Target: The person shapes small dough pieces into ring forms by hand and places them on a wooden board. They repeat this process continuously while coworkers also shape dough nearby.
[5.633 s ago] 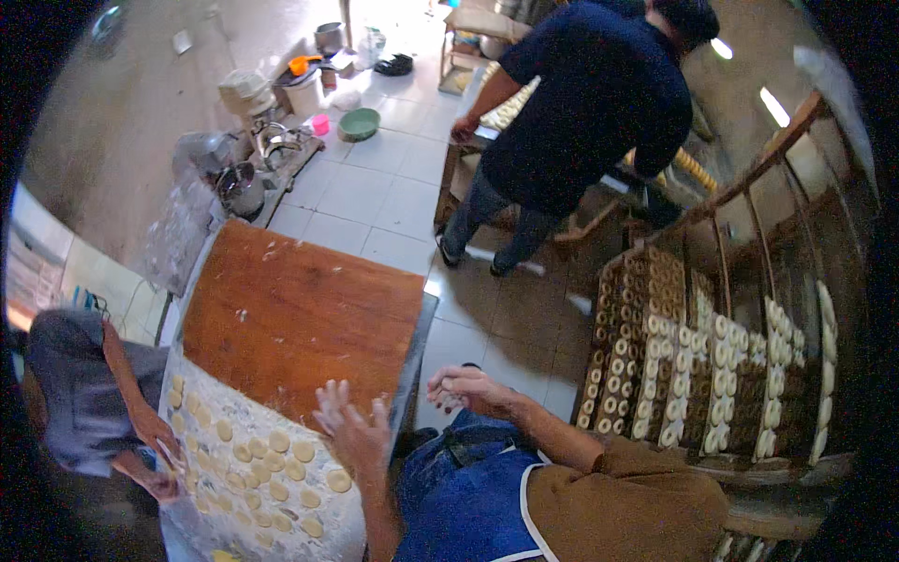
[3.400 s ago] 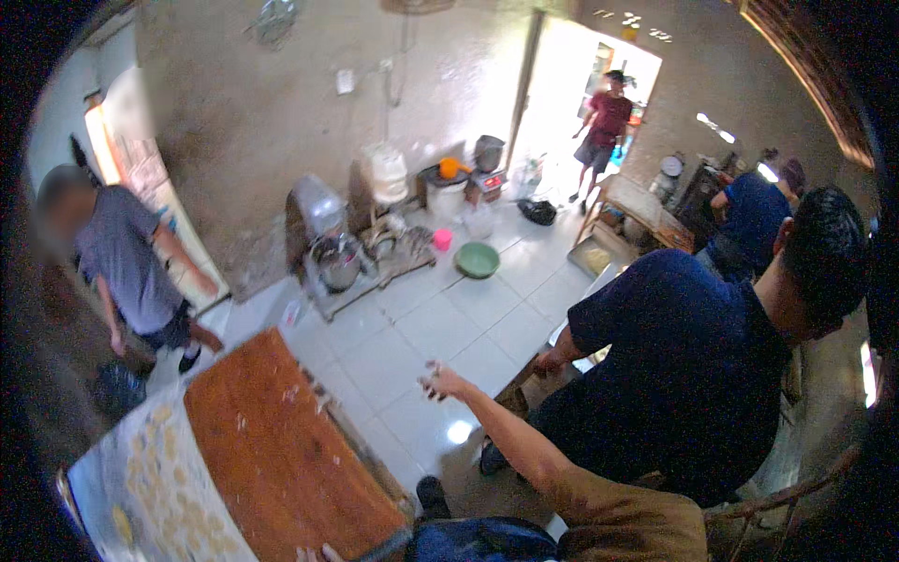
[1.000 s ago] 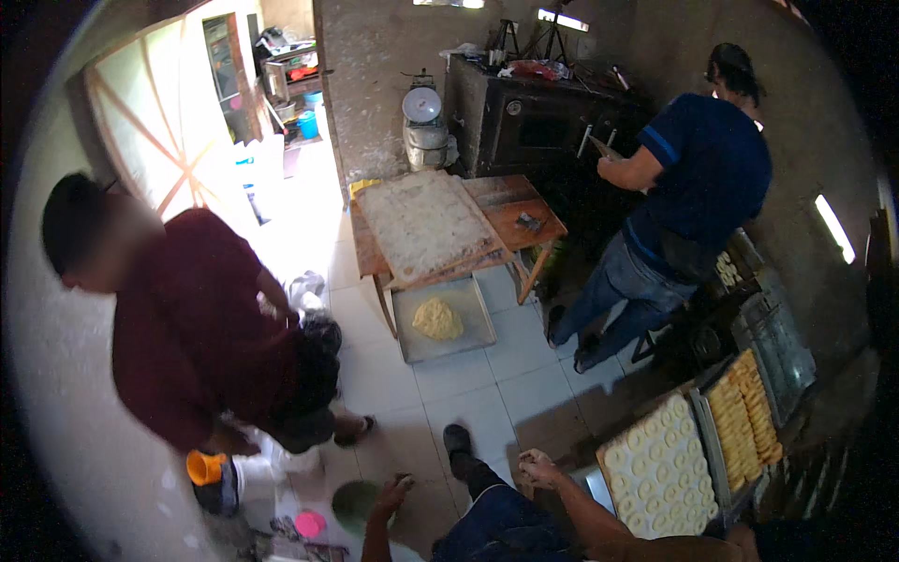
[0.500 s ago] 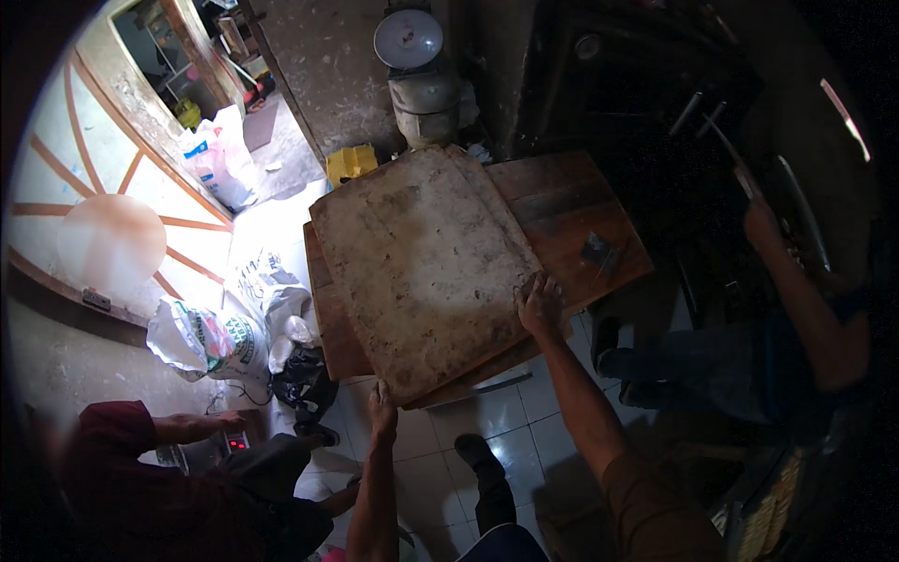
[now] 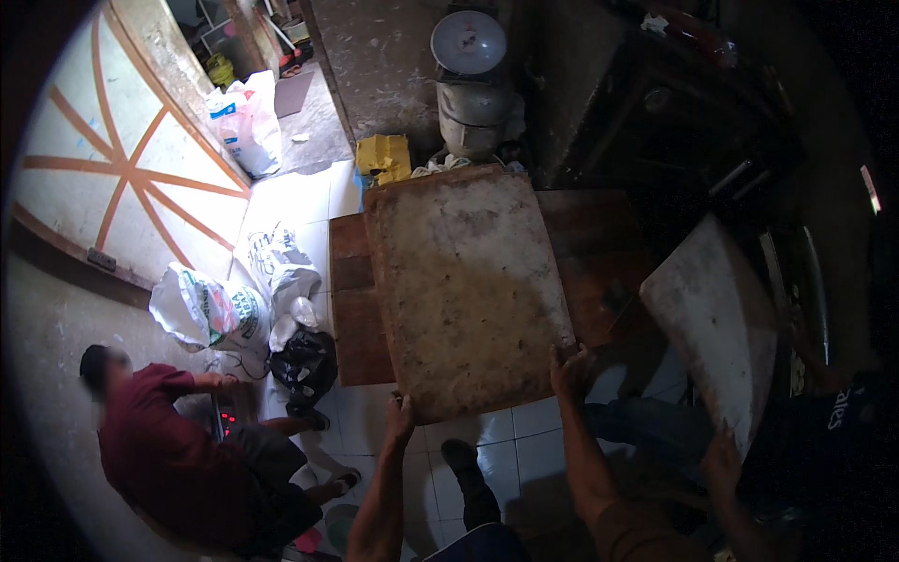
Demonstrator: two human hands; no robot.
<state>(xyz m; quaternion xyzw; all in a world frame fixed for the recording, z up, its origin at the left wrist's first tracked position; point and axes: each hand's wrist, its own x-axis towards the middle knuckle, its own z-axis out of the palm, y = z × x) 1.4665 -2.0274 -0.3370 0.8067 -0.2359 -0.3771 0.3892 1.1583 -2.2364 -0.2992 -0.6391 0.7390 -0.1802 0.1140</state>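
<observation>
A large, flat, stained board (image 5: 468, 290) with worn edges is in front of me over a brown wooden table. My left hand (image 5: 400, 417) is closed on its near left corner, thumb on top. At the near right corner my right hand (image 5: 570, 368) grips the edge, with the fingers partly in shadow. Whether the board rests fully on the table I cannot tell. To the right, a co-worker's hand (image 5: 721, 459) holds a similar pale board (image 5: 716, 323), which is tilted up.
The brown table (image 5: 356, 328) shows on both sides of the board. White sacks (image 5: 211, 314) and a black bag (image 5: 302, 365) stand at left. Another person (image 5: 173, 450) sits at lower left by a device with red digits. A scale (image 5: 468, 47) stands at the back.
The board under my hands has turned straighter, and both hands have shifted slightly right in view. A pale board now shows in the co-worker's hand at right. The seated person at left leans differently.
</observation>
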